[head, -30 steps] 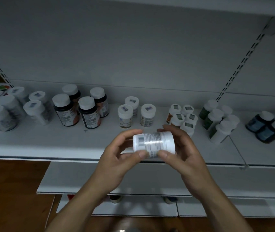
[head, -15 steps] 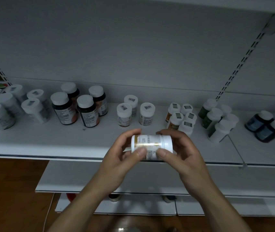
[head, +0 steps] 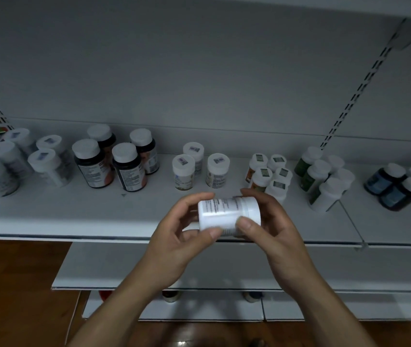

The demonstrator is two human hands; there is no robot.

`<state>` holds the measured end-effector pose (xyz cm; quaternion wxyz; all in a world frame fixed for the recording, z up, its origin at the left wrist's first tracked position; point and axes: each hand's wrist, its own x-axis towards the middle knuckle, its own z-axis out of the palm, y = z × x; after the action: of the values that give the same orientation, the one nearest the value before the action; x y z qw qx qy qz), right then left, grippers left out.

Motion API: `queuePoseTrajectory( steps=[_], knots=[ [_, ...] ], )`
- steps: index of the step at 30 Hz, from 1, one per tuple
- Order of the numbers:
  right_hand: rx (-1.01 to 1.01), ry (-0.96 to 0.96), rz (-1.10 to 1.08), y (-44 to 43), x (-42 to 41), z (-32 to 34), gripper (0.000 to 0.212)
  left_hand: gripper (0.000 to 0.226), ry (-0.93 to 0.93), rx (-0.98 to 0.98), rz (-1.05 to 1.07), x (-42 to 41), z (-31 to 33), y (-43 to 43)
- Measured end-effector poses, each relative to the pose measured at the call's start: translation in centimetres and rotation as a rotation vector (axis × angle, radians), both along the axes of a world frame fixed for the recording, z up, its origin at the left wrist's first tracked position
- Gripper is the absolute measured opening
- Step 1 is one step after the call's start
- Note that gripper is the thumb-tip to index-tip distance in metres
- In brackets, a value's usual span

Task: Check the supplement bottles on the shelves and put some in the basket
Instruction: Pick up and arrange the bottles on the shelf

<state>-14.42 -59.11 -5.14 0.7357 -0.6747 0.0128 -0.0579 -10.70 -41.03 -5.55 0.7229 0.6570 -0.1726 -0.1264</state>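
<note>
While you are looking down at it, these are the details:

Shelf: a white shelf (head: 49,216) is carrying groups of supplement bottles in front of a grey back panel, with lower shelves (head: 114,266) stepping out beneath it and a wooden floor (head: 11,284) showing at the left.

Groups: white bottles (head: 46,166) are standing at the far left, dark bottles with white caps (head: 126,166) next, two small white bottles (head: 218,170) near the middle, then orange-labelled bottles (head: 262,177), green-labelled bottles (head: 317,175) and blue-labelled bottles (head: 387,181) at the right.

Left hand: your left hand (head: 174,246) is gripping the base end of a white bottle (head: 227,214), fingers (head: 194,199) curling over the top and the thumb pressing underneath.

Right hand: your right hand (head: 282,234) is gripping the cap end, thumb lying on the label.

Bottle: it is lying sideways in the air, just above the shelf's front edge.

Writing: fine print is running along the label, too blurred to read; small stickers are sitting on many caps.
</note>
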Motion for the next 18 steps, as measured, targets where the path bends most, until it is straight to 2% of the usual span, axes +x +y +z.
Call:
queuePoseTrajectory(
  steps=[3,8,12,15,18],
  knots=[
    [-0.003,-0.049,0.031,0.1,0.0,0.0,0.056,0.034,0.040,0.018,0.044,0.2,-0.1,-0.2],
    [-0.020,-0.010,-0.009,0.0,0.2,0.0,0.053,0.051,-0.030,0.007,-0.028,0.2,-0.4,-0.1],
    [-0.006,-0.044,0.055,0.0,0.0,-0.1,0.058,0.033,0.072,-0.011,0.090,0.6,-0.1,-0.7],
    [-0.008,-0.057,0.010,0.0,0.4,-0.2,0.052,0.046,0.131,0.063,0.094,0.6,0.2,-1.1],
    [0.008,-0.043,-0.002,0.0,0.8,-0.3,0.046,0.048,0.149,0.076,0.074,0.5,0.1,-1.4]
  ],
)
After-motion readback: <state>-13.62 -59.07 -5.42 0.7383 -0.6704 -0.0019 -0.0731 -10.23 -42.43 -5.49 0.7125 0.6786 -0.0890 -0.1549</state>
